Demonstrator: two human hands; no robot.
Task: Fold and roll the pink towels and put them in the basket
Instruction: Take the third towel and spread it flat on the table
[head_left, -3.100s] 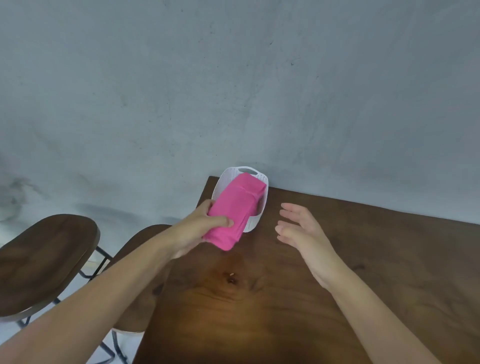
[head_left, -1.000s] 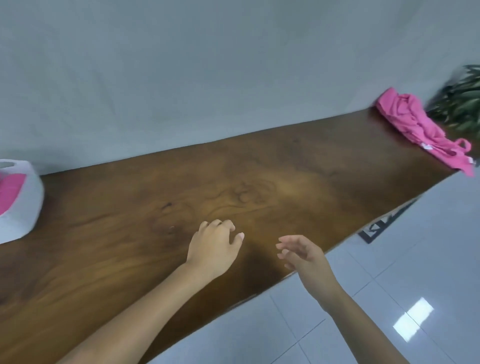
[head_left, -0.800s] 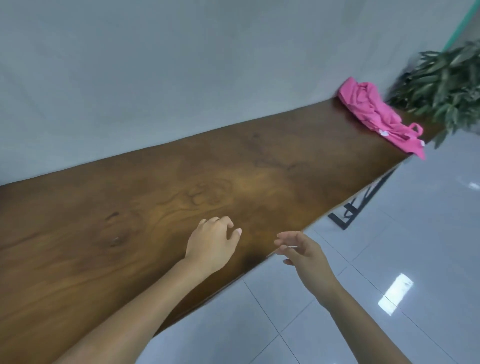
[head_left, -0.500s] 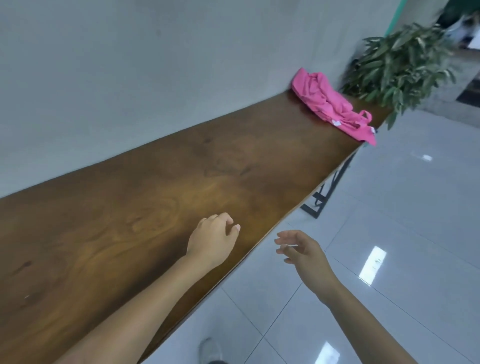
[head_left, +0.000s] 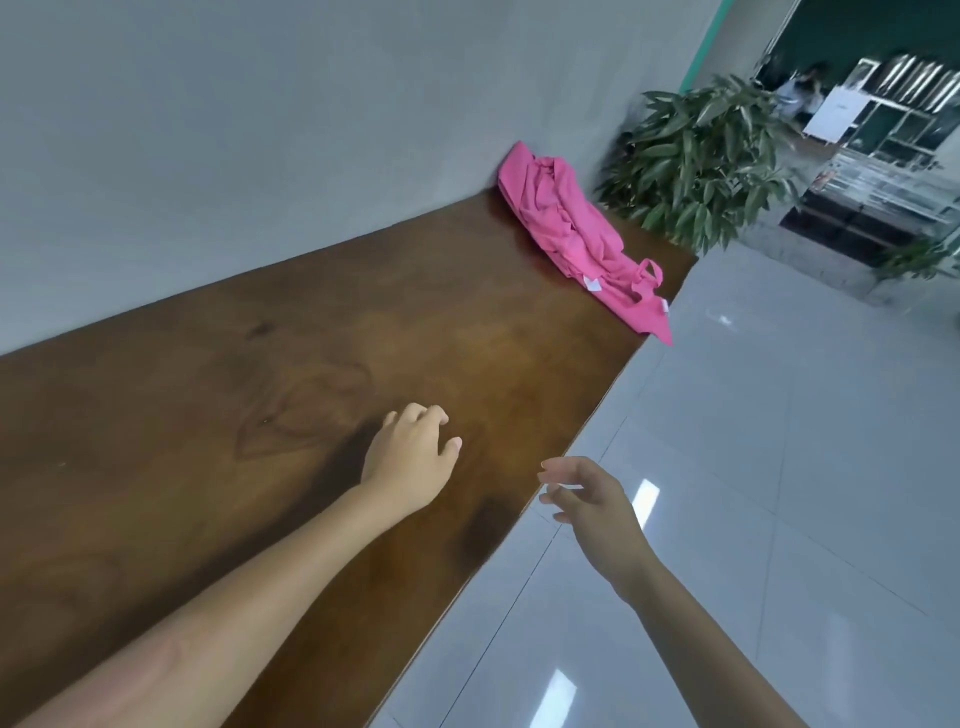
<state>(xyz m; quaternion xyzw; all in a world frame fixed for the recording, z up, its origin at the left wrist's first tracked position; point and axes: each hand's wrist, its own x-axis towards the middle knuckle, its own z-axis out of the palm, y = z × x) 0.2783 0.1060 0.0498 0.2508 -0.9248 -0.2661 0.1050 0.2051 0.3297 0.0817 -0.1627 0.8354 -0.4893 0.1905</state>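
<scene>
- Left hand (head_left: 410, 457) hovered low over the brown wooden worktop (head_left: 260, 395), fingers loosely curled, grip slack and holding nothing.
- Right hand (head_left: 592, 501) hung out past the worktop's near edge, above the glossy tiled floor (head_left: 753, 519); fingers relaxed and spread, also holding nothing.
- Pink towels (head_left: 576, 228) lay in a crumpled heap at the far right end of the worktop, pushed up against the grey wall (head_left: 311, 130), with one corner drooping over the front edge. A loop and small white tags showed near that corner.
- Heap sat well apart from both hands. How many towels it held could not be told.
- Basket not in view.
- A leafy potted plant (head_left: 696, 156) stood just beyond the worktop's end.
- Judged step: fetching an unfolded towel; folding and rolling of this heap not yet begun.
- Next move would call for a reach along the worktop to the heap, picking off a single towel, then bringing it onto bare worktop to spread flat.
</scene>
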